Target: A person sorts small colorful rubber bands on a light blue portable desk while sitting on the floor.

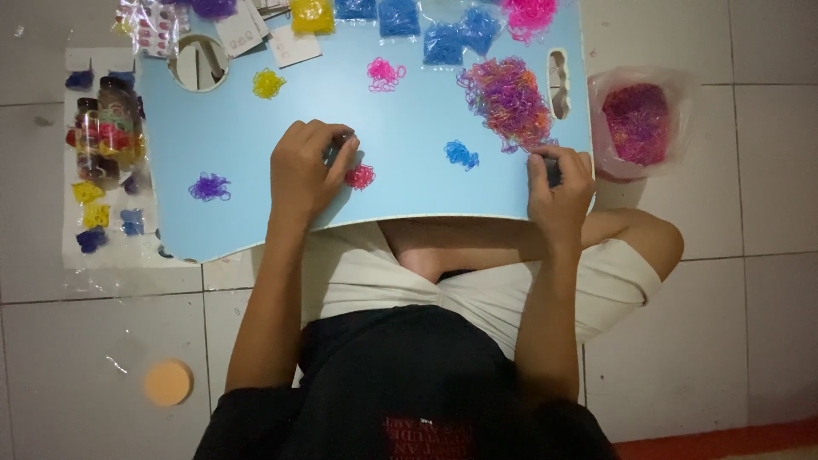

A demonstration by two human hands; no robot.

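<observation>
I sit cross-legged with a light blue lap table (400, 128) over my legs. My left hand (308, 167) is curled on the tabletop, fingers closed around a small dark thing, right next to a small red pile of rubber bands (360, 176). My right hand (558, 186) rests at the table's front right edge, fingers closed on a small dark object. A big mixed pile of purple, orange and pink bands (509, 100) lies just above it. Small sorted piles lie around: blue (461, 154), pink (385, 73), yellow (267, 83), purple (210, 186).
Bags of sorted bands line the table's far edge (398, 17). A clear plastic bag of mixed bands (637, 123) sits on the tiled floor at right. A white tray (106, 145) with coloured bands and jars stands at left. An orange round sponge (168, 382) lies on the floor.
</observation>
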